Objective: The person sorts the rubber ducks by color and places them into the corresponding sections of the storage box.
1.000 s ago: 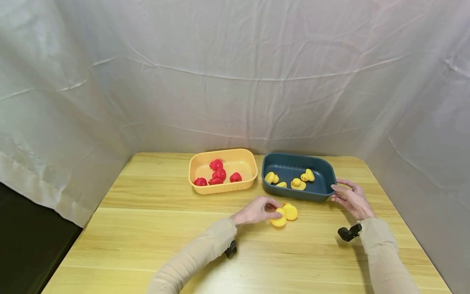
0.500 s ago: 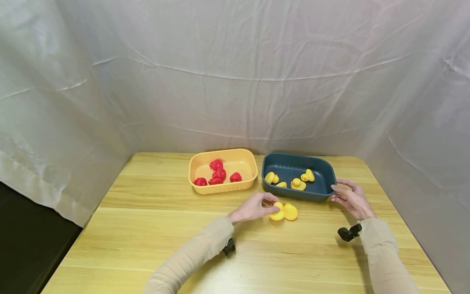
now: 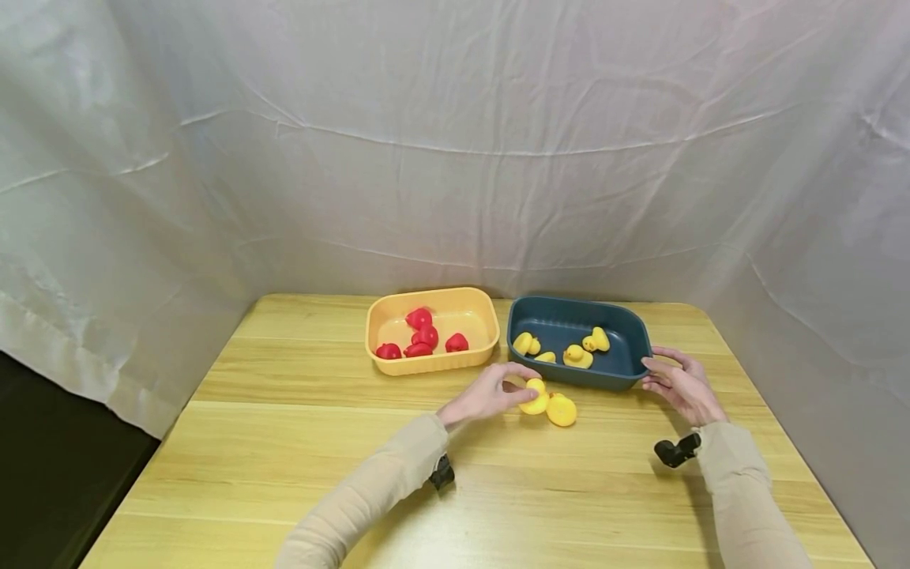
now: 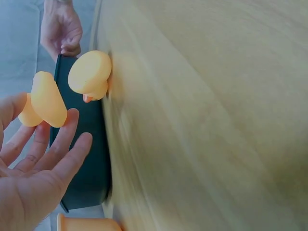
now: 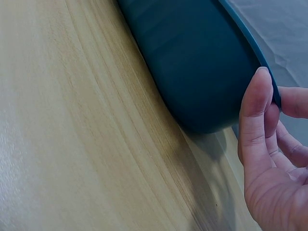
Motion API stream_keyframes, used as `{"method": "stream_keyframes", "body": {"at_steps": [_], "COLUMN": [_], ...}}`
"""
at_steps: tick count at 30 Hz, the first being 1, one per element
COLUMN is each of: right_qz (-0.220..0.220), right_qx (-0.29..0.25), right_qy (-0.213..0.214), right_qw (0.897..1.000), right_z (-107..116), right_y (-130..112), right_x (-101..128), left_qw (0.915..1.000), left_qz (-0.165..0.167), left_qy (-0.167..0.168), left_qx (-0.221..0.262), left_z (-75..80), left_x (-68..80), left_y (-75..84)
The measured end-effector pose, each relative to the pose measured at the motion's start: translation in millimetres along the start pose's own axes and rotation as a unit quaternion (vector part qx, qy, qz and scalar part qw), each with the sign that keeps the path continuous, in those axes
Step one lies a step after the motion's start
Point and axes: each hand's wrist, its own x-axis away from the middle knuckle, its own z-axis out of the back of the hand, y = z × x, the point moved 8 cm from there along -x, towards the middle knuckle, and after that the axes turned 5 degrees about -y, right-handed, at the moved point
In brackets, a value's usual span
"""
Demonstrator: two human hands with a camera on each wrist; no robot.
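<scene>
My left hand (image 3: pixel 490 393) pinches a yellow rubber duck (image 4: pixel 48 101) between thumb and fingers, lifted off the table in front of the dark blue bin (image 3: pixel 569 371). Just right of it, a second yellow duck (image 3: pixel 562 410) lies on the wood, its orange beak visible in the left wrist view. Inside the blue bin are several yellow ducks (image 3: pixel 578 356). At the bin's right end my right hand (image 3: pixel 682 386) grips the rim, and the right wrist view has the thumb (image 5: pixel 257 91) against the outer wall and the fingers over the edge.
Left of the blue bin stands a light orange bin (image 3: pixel 432 366) holding several red toys (image 3: pixel 424 337). Both bins sit near the back edge of the wooden table (image 3: pixel 284 442). A pale curtain (image 3: pixel 455 158) hangs behind and at the sides.
My left hand has raised the pinched duck and moved it slightly back toward the blue bin, away from the front. The right hand, both bins and the other duck have stayed put.
</scene>
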Motion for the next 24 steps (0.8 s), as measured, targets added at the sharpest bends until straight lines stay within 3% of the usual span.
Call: {"method": "stream_keyframes", "body": {"at_steps": [6, 24], "right_qz": [-0.002, -0.006], "right_qx": [-0.003, 0.008], "right_qy": [0.003, 0.004], "right_qw": [1.000, 1.000], "right_z": [0, 1], "right_y": [0, 0], "right_x": [0, -1], "left_qw": [0.9996, 0.9988], "left_qz": [-0.019, -0.004], "left_qy": [0.014, 0.048], "left_qx": [0.013, -0.007], "left_z": [6.2, 24.8], "left_x": [-2.0, -11.8], "left_y": [7.4, 17.2]}}
